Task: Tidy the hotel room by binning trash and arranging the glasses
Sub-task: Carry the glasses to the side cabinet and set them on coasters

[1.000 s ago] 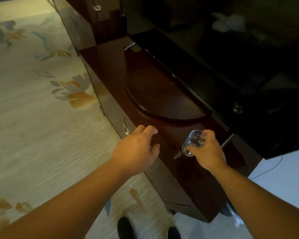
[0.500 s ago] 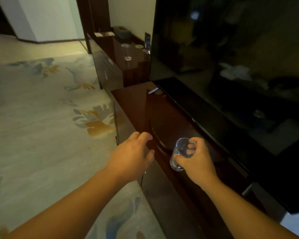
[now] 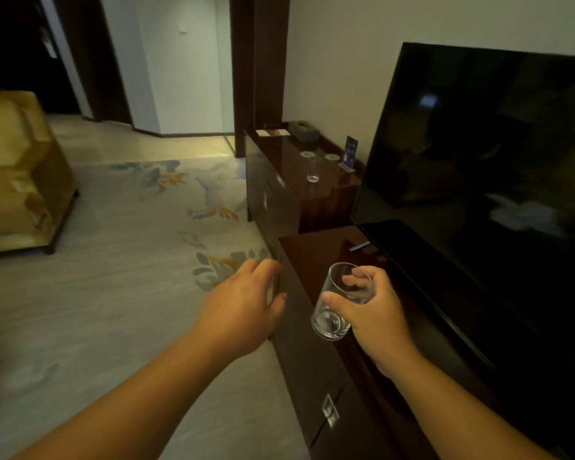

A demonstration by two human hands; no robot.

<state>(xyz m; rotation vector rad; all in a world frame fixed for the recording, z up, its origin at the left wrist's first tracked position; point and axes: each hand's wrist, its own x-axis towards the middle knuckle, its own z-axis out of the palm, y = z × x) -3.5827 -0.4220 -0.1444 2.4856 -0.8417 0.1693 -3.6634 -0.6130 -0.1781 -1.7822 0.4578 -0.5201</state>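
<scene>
My right hand [image 3: 375, 313] grips a clear drinking glass [image 3: 337, 303], tilted with its mouth up and away, above the front edge of the dark wooden TV cabinet [image 3: 312, 250]. My left hand [image 3: 243, 303] hovers beside the cabinet's left edge with fingers loosely apart and nothing in it. Farther along, a second clear glass [image 3: 312, 172] stands upright on the taller dark sideboard [image 3: 286, 154], near two round coasters [image 3: 319, 156].
A large black TV [image 3: 478, 167] fills the right side above the cabinet. On the sideboard lie a dark tissue box [image 3: 303, 130], a card stand [image 3: 350, 153] and a leaflet [image 3: 271, 132]. A yellow armchair [image 3: 17, 174] stands at left on patterned carpet [image 3: 120, 227].
The view has lifted from the cabinet top to the room and sideboard. My right hand has raised the glass off the cabinet and carried it forward; my left hand stays alongside.
</scene>
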